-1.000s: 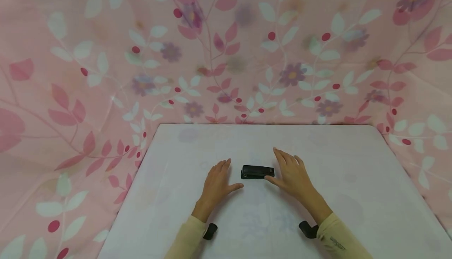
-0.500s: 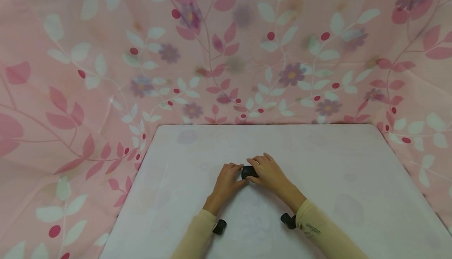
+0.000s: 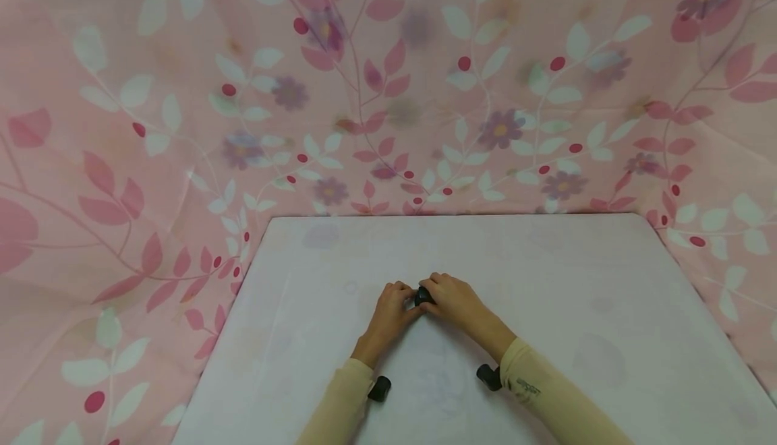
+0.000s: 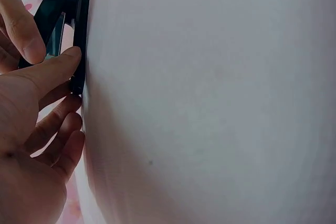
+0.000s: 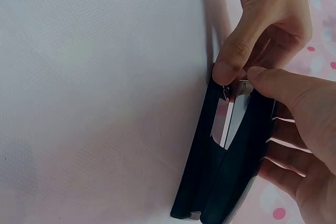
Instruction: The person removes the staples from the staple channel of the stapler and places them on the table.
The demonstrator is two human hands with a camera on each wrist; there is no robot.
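Observation:
A black stapler (image 5: 226, 166) lies on the white table, its jaws parted so that the bright metal magazine (image 5: 231, 108) shows between upper arm and base. With thumb and fingers, my left hand (image 3: 388, 313) pinches the front end of the base, as seen in the left wrist view. My right hand (image 3: 458, 303) grips the upper arm; in the right wrist view its thumb (image 5: 278, 85) is at the front tip and its fingers lie along the far side. From the head view, the right hand covers most of the stapler (image 3: 423, 295).
The white-covered table (image 3: 546, 283) reaches back to a pink floral cloth (image 3: 388, 94), which also hangs at both sides. Black wrist-worn devices (image 3: 380, 389) stick out from both cuffs.
Both hands have closed in on the stapler; the right came in from the right and covered it. The left now holds its front end, and its jaws stand apart.

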